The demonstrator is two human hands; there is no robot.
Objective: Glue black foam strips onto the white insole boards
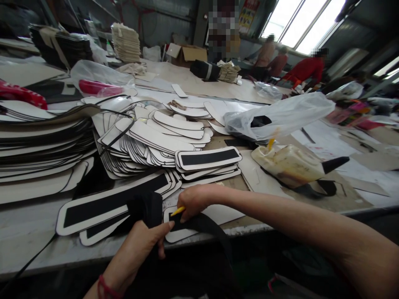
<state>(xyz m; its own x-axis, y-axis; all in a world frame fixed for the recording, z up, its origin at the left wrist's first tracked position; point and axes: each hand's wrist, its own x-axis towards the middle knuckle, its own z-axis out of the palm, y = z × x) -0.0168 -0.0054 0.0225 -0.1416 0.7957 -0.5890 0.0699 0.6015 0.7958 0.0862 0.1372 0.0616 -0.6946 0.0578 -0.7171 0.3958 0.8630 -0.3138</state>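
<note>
Right hand point(195, 201) grips a yellow tool point(178, 211); left hand point(143, 238) has its thumb at the end of a black strip point(212, 227), its grip unclear. Lying over a white panel point(174, 237) on the counter point(31, 255), the strip looks light and limp, best pinched near its end.

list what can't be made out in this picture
Head view: most of the yellow stick, hidden inside the right hand.
Head view: the underside of the left hand, turned away from the camera.
Head view: part of the white panel, covered by the black strip.
Head view: the left stack's far end, cut off by the left edge.
Head view: the poster's wording, too small.
</note>
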